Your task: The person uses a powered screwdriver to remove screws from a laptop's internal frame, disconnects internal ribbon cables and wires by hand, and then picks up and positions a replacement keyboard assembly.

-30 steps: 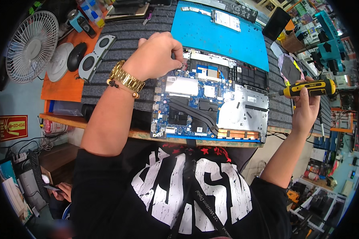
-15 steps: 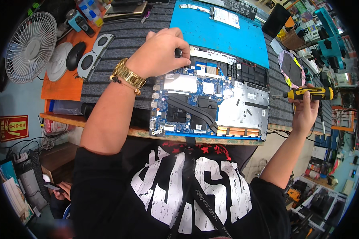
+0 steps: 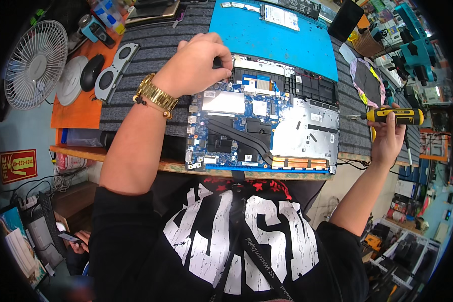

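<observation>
An opened laptop (image 3: 256,136) with blue board, black heat pipes and silver plate lies along the bench's front edge. My left hand (image 3: 199,63) is at its upper left corner, fingers curled and thumb near the forefinger; what they hold, if anything, is hidden. A gold watch is on that wrist. My right hand (image 3: 387,131) grips a yellow and black screwdriver (image 3: 402,115) just off the laptop's right side, its tip pointing left toward the laptop.
A blue mat (image 3: 282,45) behind the laptop bears a drive (image 3: 279,17). At left are a white fan (image 3: 35,65), mouse (image 3: 90,73) and speaker-like part (image 3: 116,73). At right are a black tablet (image 3: 345,20) and teal microscope (image 3: 412,50). A person's hand (image 3: 80,240) holds a phone, lower left.
My left hand has shifted slightly up and back, still at the laptop's corner. My right hand has moved a little to the right with the screwdriver. The whole view has shifted slightly.
</observation>
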